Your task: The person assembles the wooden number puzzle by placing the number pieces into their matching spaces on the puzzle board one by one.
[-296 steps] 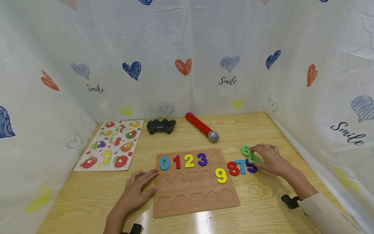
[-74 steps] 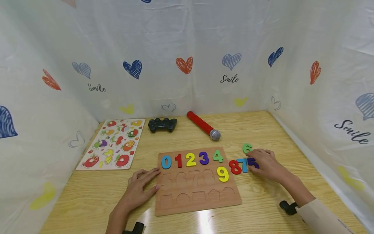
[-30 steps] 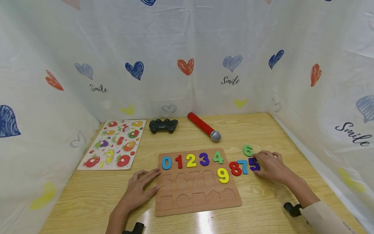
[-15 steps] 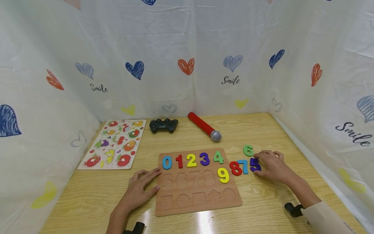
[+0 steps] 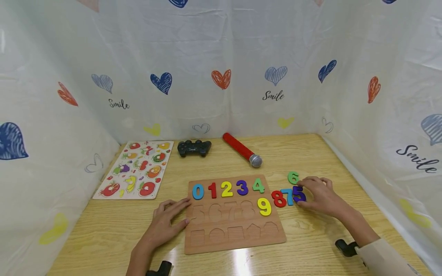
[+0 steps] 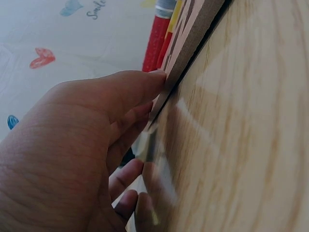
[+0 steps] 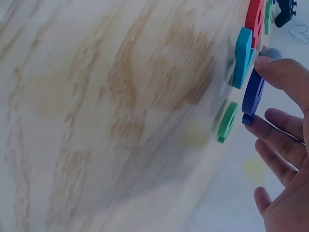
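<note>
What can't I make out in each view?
Head view: the number board beneath the yellow 9, which covers it.
Left wrist view: the microphone's tip, cut off by the top edge; a dark shape, too hidden by the left hand's fingers to name.
Right wrist view: one end of the purple 5, behind the right hand's thumb; part of the game controller, past the top edge.

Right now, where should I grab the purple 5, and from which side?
I'd pinch the purple 5 by its top and bottom edges, coming from the right. The blue 7 crowds its left side, while the right is free of other numbers. Its thick edges should give a good hold; the right hand pinches it just that way.
</note>
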A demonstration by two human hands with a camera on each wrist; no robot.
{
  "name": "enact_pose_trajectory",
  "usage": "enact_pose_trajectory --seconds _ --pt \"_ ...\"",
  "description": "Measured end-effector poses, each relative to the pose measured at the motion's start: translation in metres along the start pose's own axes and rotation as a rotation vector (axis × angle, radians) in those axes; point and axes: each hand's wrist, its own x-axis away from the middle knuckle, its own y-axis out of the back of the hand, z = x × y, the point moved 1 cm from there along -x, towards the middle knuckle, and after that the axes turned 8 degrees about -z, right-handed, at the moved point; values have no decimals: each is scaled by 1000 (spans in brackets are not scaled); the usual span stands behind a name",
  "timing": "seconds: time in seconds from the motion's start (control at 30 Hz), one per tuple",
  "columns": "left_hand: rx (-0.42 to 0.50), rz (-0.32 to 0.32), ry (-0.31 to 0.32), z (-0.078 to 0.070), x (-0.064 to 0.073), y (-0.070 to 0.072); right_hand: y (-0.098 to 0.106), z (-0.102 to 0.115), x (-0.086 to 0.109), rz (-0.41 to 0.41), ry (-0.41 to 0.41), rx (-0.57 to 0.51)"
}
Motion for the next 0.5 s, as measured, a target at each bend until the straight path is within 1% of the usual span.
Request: enact_pose_trajectory --seconds 0.17,0.27,0.5 --pt "2 12 11 0 0 0 1 6 -3 12 8 -6" --pt "1 8 10 0 -1 0 1 9 -3 15 15 -5" --pt "0 -13 -6 3 0 -1 -1 13 -5 -11 63 29"
